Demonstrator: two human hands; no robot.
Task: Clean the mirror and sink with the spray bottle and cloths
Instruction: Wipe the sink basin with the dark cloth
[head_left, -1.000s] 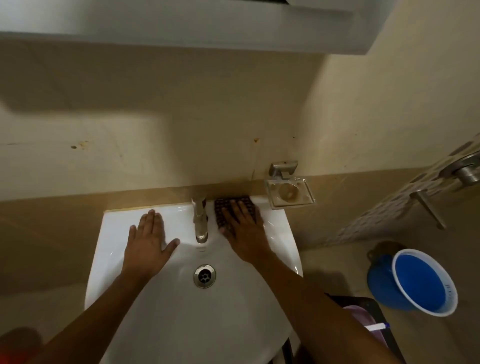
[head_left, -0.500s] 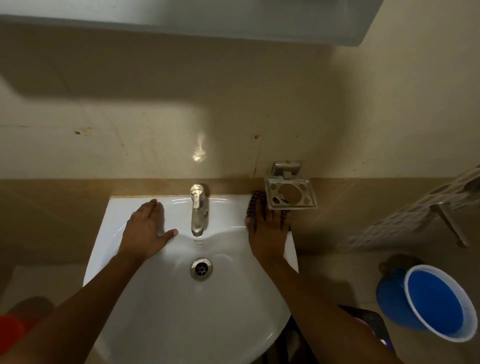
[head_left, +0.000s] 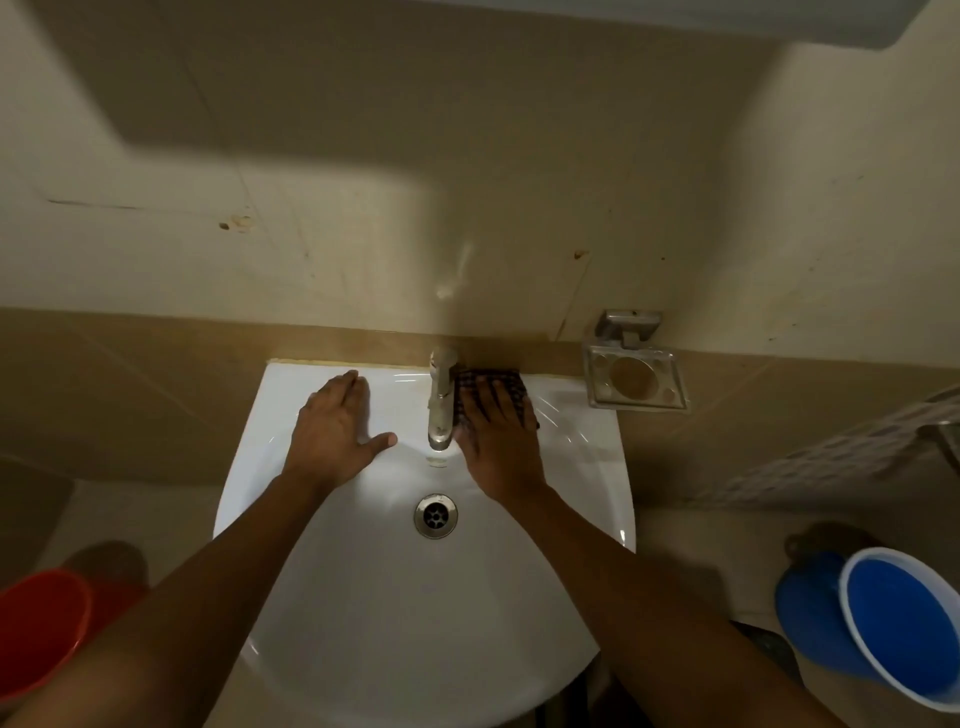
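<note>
Back from the soap-dish side, the right hand (head_left: 493, 441) presses its flat grip on the checked cloth (head_left: 488, 382) touching the tap (head_left: 441, 400); wipe firmly around its base, left hand (head_left: 332, 431) splayed, holding nothing.

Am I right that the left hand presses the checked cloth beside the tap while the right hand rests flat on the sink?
Not quite: the hands are swapped. In the head view the right hand presses the checked cloth beside the tap, while the left hand rests flat on the sink.
</note>
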